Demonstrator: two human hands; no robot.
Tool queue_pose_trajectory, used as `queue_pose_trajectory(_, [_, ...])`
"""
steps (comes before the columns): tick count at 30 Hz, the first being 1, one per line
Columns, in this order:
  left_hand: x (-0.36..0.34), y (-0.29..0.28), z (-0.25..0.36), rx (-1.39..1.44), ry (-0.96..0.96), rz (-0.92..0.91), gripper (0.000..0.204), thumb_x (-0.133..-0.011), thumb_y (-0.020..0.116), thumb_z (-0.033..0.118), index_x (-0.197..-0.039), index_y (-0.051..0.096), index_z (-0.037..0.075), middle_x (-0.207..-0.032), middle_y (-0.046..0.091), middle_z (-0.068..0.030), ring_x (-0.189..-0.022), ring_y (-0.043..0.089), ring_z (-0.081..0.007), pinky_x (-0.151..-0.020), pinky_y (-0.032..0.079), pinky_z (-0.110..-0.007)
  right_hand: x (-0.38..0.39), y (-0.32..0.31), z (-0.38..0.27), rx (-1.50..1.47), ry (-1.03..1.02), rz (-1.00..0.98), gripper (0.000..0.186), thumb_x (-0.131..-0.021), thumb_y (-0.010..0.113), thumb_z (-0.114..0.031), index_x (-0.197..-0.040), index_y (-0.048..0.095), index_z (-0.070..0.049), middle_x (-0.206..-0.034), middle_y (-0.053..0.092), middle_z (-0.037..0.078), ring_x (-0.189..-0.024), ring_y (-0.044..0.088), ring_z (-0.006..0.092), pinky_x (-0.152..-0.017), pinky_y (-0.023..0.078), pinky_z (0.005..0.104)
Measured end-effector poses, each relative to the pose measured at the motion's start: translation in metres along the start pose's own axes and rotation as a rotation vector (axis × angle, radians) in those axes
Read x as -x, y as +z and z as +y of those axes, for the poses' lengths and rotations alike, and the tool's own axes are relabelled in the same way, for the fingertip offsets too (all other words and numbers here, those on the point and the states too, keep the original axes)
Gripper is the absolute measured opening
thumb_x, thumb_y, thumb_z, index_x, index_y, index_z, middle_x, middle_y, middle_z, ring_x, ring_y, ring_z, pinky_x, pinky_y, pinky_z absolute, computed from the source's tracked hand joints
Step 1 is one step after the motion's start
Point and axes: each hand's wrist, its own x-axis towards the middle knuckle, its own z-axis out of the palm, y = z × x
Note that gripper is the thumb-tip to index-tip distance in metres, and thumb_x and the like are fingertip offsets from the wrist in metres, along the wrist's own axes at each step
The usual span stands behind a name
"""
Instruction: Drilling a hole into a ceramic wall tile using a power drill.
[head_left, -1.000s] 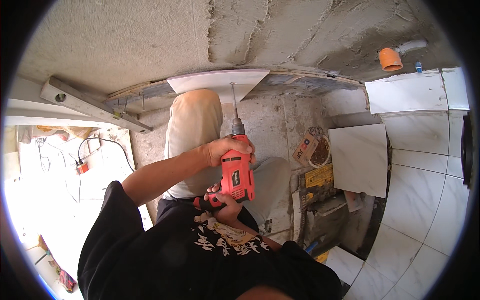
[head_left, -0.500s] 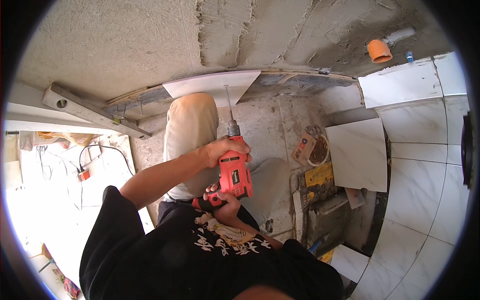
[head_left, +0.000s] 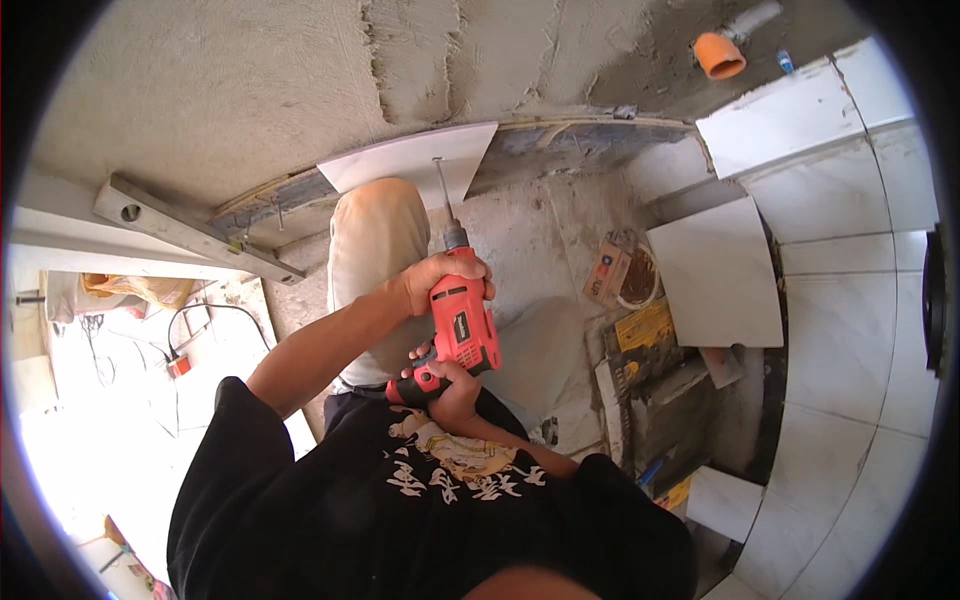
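A red and black power drill [head_left: 462, 318] is in both my hands, its long bit [head_left: 443, 188] pointing away from me. My left hand [head_left: 440, 280] wraps round the front of the drill body, just behind the chuck [head_left: 456, 235]. My right hand [head_left: 450, 392] is closed round the rear handle, near the trigger. The bit's tip meets the face of a white tile [head_left: 370, 165] that stands at the foot of the wall. My bent left knee [head_left: 380, 225] is up against this tile.
A metal level bar [head_left: 190, 228] slants at the left. On the right lie a loose white tile [head_left: 715, 275], a bucket [head_left: 638, 280] and yellow-black boxes [head_left: 645, 328]. Marbled tiles [head_left: 840, 350] line the right wall. An orange pipe end [head_left: 720, 56] juts from the rough plaster wall [head_left: 220, 90].
The whole view has shifted slightly, with things on the right now higher. Both hands keep their hold on the drill, and its bit still meets the tile.
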Motion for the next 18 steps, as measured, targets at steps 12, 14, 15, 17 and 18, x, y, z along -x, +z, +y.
queue_pose_trajectory(12, [-0.016, -0.024, -0.011, 0.124, 0.036, -0.156, 0.030, -0.082, 0.072, 0.022, -0.105, 0.063, 0.004, -0.098, 0.071, -0.0140, -0.104, 0.067, -0.0320, -0.094, 0.054, -0.045, 0.006, 0.012, -0.010, 0.134, -0.124, 0.091, 0.011, -0.077, 0.063, 0.004, -0.087, 0.060, 0.001, -0.074, 0.061, 0.006, -0.058, 0.060, 0.0169, -0.058, 0.051, 0.0315])
queue_pose_trajectory(14, [-0.017, -0.024, -0.011, 0.138, 0.023, -0.173, 0.029, -0.083, 0.071, 0.021, -0.105, 0.063, 0.004, -0.097, 0.071, -0.0139, -0.108, 0.066, -0.0334, -0.096, 0.053, -0.045, 0.008, 0.013, -0.012, 0.175, -0.127, 0.071, 0.012, -0.077, 0.064, 0.005, -0.087, 0.059, 0.001, -0.074, 0.061, 0.006, -0.059, 0.059, 0.0152, -0.058, 0.051, 0.0308])
queue_pose_trajectory(15, [-0.017, -0.024, -0.011, 0.147, 0.038, -0.205, 0.028, -0.083, 0.071, 0.021, -0.105, 0.063, 0.004, -0.096, 0.071, -0.0139, -0.108, 0.066, -0.0334, -0.102, 0.048, -0.046, 0.008, 0.012, -0.012, 0.162, -0.127, 0.076, 0.012, -0.077, 0.064, 0.005, -0.087, 0.059, 0.001, -0.074, 0.061, 0.006, -0.059, 0.059, 0.0152, -0.058, 0.051, 0.0308])
queue_pose_trajectory(17, [-0.016, -0.024, -0.010, 0.150, 0.043, -0.231, 0.028, -0.083, 0.070, 0.020, -0.104, 0.063, 0.004, -0.095, 0.070, -0.0138, -0.108, 0.065, -0.0334, -0.108, 0.044, -0.047, 0.008, 0.012, -0.011, 0.190, -0.124, 0.072, 0.013, -0.077, 0.064, 0.005, -0.089, 0.059, 0.001, -0.074, 0.061, 0.006, -0.060, 0.059, 0.0137, -0.058, 0.051, 0.0303])
queue_pose_trajectory(18, [-0.016, -0.022, -0.010, 0.159, 0.052, -0.247, 0.028, -0.082, 0.070, 0.020, -0.104, 0.063, 0.004, -0.095, 0.071, -0.0139, -0.107, 0.065, -0.0329, -0.112, 0.039, -0.047, 0.008, 0.012, -0.011, 0.179, -0.126, 0.079, 0.013, -0.077, 0.064, 0.005, -0.089, 0.059, 0.001, -0.074, 0.061, 0.006, -0.060, 0.059, 0.0137, -0.058, 0.051, 0.0303])
